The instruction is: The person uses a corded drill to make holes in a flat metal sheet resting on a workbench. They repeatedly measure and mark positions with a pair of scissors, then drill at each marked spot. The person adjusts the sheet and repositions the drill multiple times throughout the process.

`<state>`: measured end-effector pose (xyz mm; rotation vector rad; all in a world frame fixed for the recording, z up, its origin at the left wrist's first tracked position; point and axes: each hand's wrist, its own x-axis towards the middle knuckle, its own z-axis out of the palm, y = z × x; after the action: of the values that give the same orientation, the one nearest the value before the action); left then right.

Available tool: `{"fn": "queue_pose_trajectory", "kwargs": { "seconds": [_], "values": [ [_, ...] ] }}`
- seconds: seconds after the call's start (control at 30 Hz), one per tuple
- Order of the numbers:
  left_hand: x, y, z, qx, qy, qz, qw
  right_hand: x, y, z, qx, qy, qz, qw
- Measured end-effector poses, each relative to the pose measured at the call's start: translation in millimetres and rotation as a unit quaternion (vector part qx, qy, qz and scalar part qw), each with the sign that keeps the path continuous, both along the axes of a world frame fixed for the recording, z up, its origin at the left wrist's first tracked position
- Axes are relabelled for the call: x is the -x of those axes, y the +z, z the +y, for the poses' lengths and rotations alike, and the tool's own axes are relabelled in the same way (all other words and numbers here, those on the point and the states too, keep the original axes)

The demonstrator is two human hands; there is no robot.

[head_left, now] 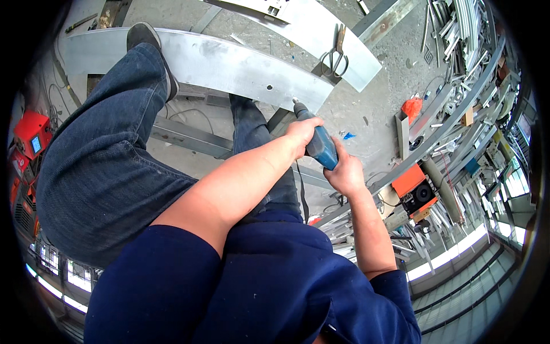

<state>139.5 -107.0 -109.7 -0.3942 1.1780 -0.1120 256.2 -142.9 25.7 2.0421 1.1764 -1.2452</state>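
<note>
Both hands are on a blue corded power drill (pixel 322 150). My left hand (pixel 303 135) wraps round its front part behind the chuck, and my right hand (pixel 346 172) is closed on its rear end. The tip points at a long grey metal beam (pixel 223 62), near the beam's right end; whether it touches the metal I cannot tell. A dark round hole (pixel 270 87) shows in the beam just left of the tip. My shoe (pixel 143 35) rests on the beam's left part.
Black-handled scissors (pixel 334 60) lie on a pale metal sheet (pixel 362 71) beyond the beam. Supports (pixel 189 136) run beneath it. Metal offcuts (pixel 467 40), an orange bag (pixel 411 108) and an orange machine (pixel 409 180) stand rightward. A red machine (pixel 31 135) sits at left.
</note>
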Motion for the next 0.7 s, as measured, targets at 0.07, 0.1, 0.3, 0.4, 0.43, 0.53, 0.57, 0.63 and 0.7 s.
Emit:
{"fn": "queue_pose_trajectory", "kwargs": {
  "seconds": [0.07,0.1,0.3,0.4,0.43,0.53,0.57,0.63,0.7],
  "values": [
    [1,-2,-2,-0.011,-0.001,0.0,1.0,1,-2,0,0.0,0.001,0.0,1.0],
    [1,-2,-2,-0.016,-0.001,0.001,1.0,1,-2,0,0.001,-0.001,0.001,1.0],
    [4,6,3,-0.016,-0.024,0.01,1.0,-1,-11,-13,-0.005,0.012,0.005,1.0],
    [5,6,-1,-0.022,-0.041,0.015,0.999,0,-12,-18,-0.009,-0.002,0.006,1.0],
    [5,7,0,-0.02,-0.042,0.014,0.999,1,-12,-19,-0.006,-0.009,0.005,1.0],
    [6,9,1,-0.019,-0.037,0.013,0.999,-1,-14,-25,-0.036,-0.013,0.015,0.999],
    [6,9,-1,-0.022,-0.031,0.016,0.999,-1,-13,-25,-0.03,-0.01,0.013,0.999],
    [6,8,-2,-0.031,-0.031,0.014,0.999,0,-13,-26,-0.024,-0.003,0.008,1.0],
    [6,6,-2,-0.035,-0.044,0.004,0.998,0,-12,-27,-0.032,-0.005,0.011,0.999]
  ]
}}
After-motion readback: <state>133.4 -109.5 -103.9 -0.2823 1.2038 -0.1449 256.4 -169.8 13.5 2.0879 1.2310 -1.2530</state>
